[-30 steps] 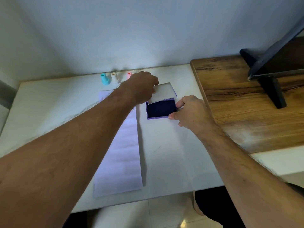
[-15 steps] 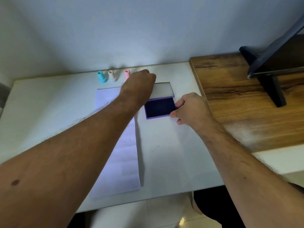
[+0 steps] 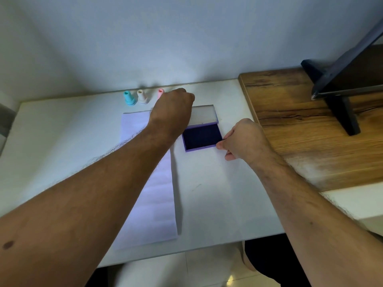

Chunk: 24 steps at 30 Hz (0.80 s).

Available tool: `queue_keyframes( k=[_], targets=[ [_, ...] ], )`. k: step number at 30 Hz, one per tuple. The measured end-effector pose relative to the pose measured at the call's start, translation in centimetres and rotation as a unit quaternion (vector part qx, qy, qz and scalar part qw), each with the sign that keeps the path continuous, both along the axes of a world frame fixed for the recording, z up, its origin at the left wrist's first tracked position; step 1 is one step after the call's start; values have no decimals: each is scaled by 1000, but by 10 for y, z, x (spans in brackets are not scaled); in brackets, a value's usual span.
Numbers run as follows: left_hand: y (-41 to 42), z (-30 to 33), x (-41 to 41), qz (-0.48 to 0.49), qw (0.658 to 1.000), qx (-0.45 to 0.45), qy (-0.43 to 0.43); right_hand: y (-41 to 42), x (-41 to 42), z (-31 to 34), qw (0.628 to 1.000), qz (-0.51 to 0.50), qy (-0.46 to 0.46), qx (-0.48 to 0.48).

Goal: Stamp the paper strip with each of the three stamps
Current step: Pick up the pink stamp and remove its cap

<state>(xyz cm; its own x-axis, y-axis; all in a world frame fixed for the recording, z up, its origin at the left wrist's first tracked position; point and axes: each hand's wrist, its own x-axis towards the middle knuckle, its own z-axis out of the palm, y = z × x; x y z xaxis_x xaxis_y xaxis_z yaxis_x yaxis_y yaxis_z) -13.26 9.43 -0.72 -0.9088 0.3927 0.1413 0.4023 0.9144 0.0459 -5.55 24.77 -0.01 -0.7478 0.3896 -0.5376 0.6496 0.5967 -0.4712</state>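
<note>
A pale paper strip (image 3: 153,193) lies lengthwise on the white table (image 3: 62,131). Behind its far end stand three small stamps in a row: teal (image 3: 128,98), white (image 3: 142,96) and pink (image 3: 160,93), the pink one partly hidden by my left hand. To the right of the strip is an open purple ink pad (image 3: 202,136) with dark blue ink, and its clear lid (image 3: 204,114) is folded back flat. My left hand (image 3: 172,108) curls over the lid's left end with its fingertips hidden. My right hand (image 3: 242,137) pinches the pad's right edge.
A wooden board (image 3: 300,121) adjoins the table on the right, and a dark stand (image 3: 342,112) holding a tilted panel sits on it. A wall runs close behind the stamps. The table's near edge lies just below the strip's end.
The ink pad lid has swung from half raised to flat on the table under my left hand. My right hand has stayed at the pad's right edge.
</note>
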Motion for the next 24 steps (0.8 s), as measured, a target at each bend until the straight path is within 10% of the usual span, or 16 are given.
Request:
queue_keyframes(
  k=[10,24],
  targets=[
    [-37,11,3,60,974,205,74,-18,8,27,985,46,165,35],
    [-42,21,-18,141,986,83,-28,-38,7,20,970,76,219,-69]
  ],
)
